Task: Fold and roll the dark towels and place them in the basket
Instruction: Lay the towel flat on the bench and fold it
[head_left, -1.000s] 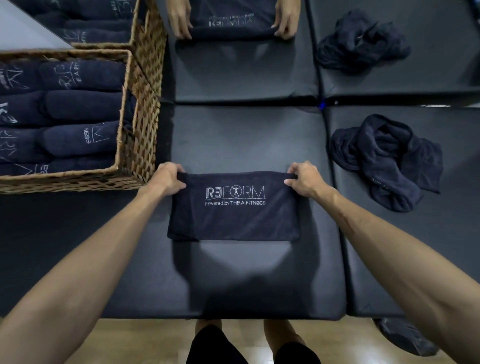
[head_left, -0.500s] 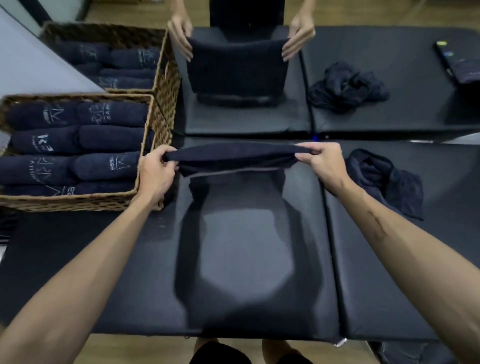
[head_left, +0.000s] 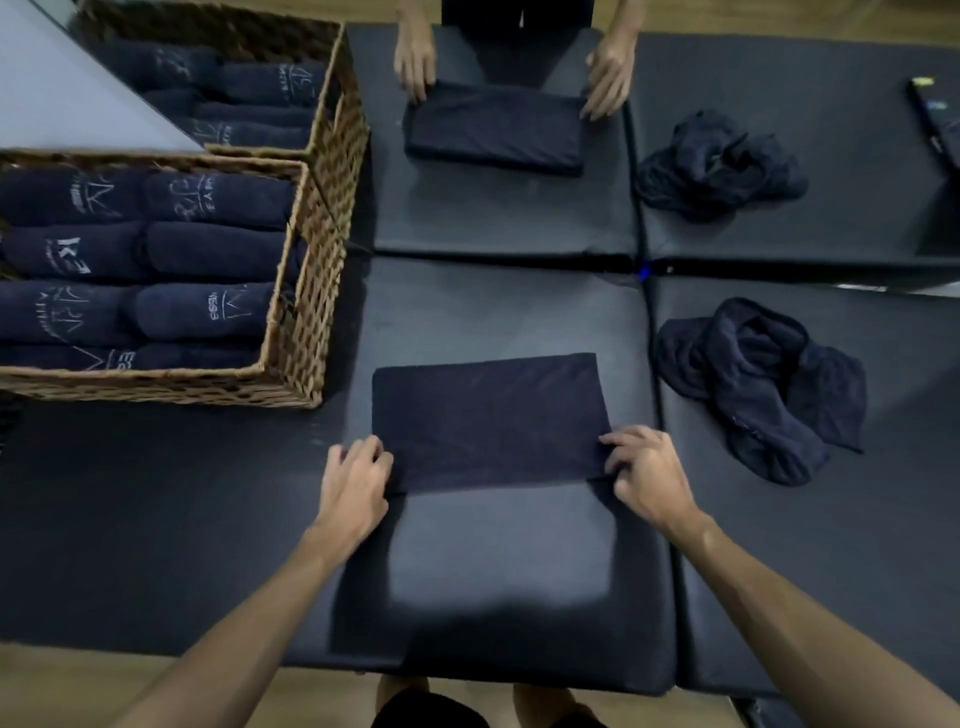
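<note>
I see black padded mats underneath, wooden floor at 7 o'clock, a grey panel at 10 o'clock.

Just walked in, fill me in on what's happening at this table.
A person is folding dark towels. Their left hand and right hand grip the near corners of a folded towel lying flat on the black mat. A wicker basket to the left holds rolled towels. Across the table, someone else folds another.
</note>
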